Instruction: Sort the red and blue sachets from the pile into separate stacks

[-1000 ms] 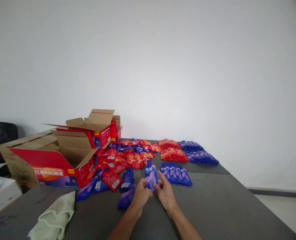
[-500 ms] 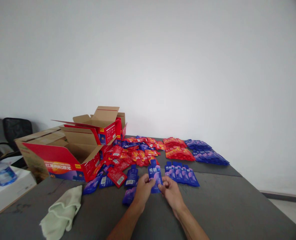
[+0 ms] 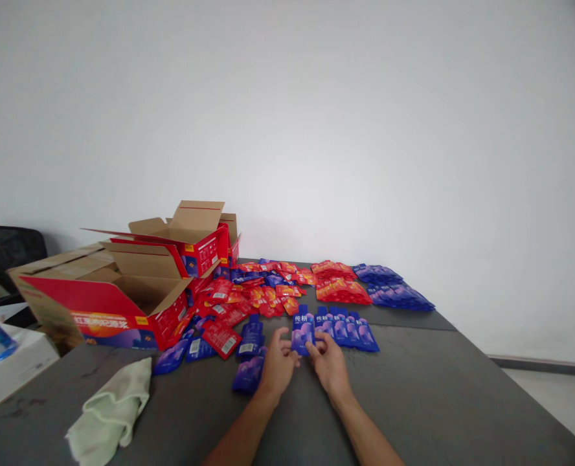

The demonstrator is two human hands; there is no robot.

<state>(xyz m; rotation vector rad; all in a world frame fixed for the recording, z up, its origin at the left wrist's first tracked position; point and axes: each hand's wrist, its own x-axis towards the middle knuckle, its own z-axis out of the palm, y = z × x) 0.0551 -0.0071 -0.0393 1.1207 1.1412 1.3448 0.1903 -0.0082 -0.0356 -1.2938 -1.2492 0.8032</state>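
A blue spout pouch (image 3: 302,332) with white lettering and purple round shapes stands out between my hands, its front towards me. My right hand (image 3: 330,366) pinches its lower right edge between thumb and fingers. Close by the pouch's lower left edge, my left hand (image 3: 278,364) has its fingers apart and seems to hold nothing. Right beside the held pouch lies an overlapping row of blue pouches (image 3: 353,330), face up. Left of my left hand are blue pouches (image 3: 247,375), one showing a barcode.
Stacked red pouches (image 3: 343,290) and blue pouches (image 3: 399,296) lie at the back right. A mixed heap of loose pouches (image 3: 234,312) spreads across the middle left. Open red cartons (image 3: 107,317) stand left. A pale green cloth (image 3: 112,411) lies on the grey table (image 3: 443,401).
The pouch has moved away from me, against the left end of the blue row. My left hand's fingers have opened from it. The view has shifted slightly to the right.
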